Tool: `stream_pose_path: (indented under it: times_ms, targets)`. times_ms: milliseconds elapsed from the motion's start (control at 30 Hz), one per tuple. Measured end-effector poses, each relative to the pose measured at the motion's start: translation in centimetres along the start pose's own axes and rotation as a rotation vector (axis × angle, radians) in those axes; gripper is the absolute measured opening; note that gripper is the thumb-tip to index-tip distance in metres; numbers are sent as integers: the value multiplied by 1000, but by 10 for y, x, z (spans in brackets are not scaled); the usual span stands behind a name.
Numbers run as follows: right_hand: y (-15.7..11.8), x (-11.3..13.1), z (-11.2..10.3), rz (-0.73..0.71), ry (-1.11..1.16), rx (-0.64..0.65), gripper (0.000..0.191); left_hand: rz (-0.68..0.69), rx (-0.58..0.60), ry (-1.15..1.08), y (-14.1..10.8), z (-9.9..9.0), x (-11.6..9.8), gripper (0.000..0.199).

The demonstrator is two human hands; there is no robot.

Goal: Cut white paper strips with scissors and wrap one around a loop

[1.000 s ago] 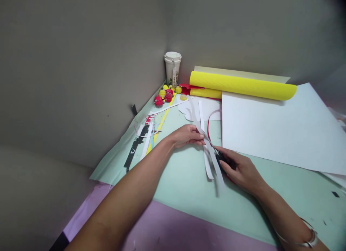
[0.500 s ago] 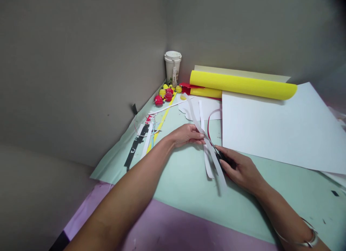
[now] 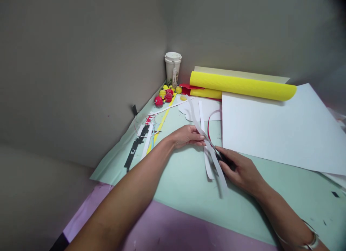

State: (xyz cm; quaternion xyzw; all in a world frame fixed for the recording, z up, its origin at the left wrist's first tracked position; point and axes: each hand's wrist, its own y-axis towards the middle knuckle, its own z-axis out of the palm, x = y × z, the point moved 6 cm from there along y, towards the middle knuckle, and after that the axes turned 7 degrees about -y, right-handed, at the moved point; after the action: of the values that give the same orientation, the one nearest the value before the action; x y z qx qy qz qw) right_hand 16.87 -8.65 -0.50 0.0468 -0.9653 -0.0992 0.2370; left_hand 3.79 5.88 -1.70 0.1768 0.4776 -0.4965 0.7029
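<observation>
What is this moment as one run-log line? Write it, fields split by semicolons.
left hand: pinching white strip; right hand: gripping black-handled scissors, blades at strip; nearby: large white sheet, yellow roll on its far edge

Black scissor handles (image 3: 227, 162) mostly hidden within the right grip (image 3: 243, 172)

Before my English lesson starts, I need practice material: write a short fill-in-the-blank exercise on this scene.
The left hand pinches a thin strip coloured ____.
The right hand grips the black handles of ____.
The long roll overlapping the large sheet is ____.
The cup is closed with a white ____.

White; scissors; yellow; lid.
</observation>
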Motion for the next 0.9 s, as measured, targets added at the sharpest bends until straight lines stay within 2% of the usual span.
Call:
stream_pose_path:
  times_ms: [300, 900]
  targets:
    - [-1, 2, -1, -23, -33, -9, 48, 9, -4, 7, 0, -1, 0, 34]
    - [2, 1, 2, 18, 5, 52, 50, -9, 37, 22, 2, 5, 4, 27]
